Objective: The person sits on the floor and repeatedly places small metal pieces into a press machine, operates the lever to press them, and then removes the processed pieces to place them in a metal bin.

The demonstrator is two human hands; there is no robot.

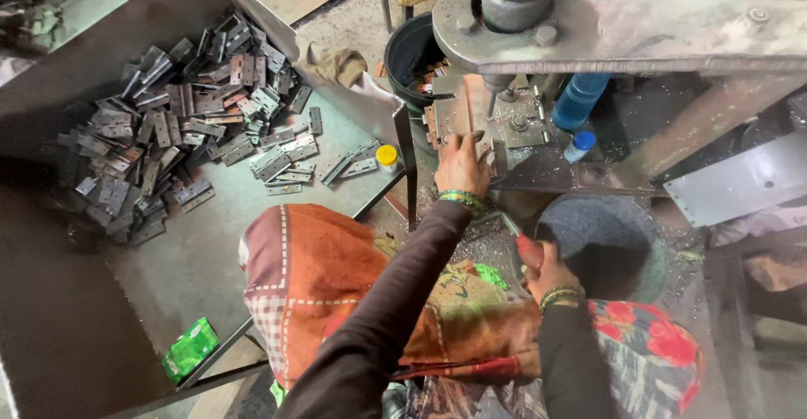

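Observation:
My left hand (461,163) reaches forward and presses on a flat metal hinge plate (454,112) lying on the bed of a drill press (538,133), just left of the drill bit (491,104). My right hand (545,266) rests near my lap beside a dark round bucket (601,247), fingers curled, and what it holds cannot be made out. Both wrists wear green and gold bangles. A patterned cloth covers my knees.
A large heap of grey metal hinges (176,125) lies on a metal tray table (168,276) at the left, with a small yellow-capped jar (387,158) and a green packet (190,349). A black bucket (412,53) holds more parts. A blue bottle (578,100) stands on the machine.

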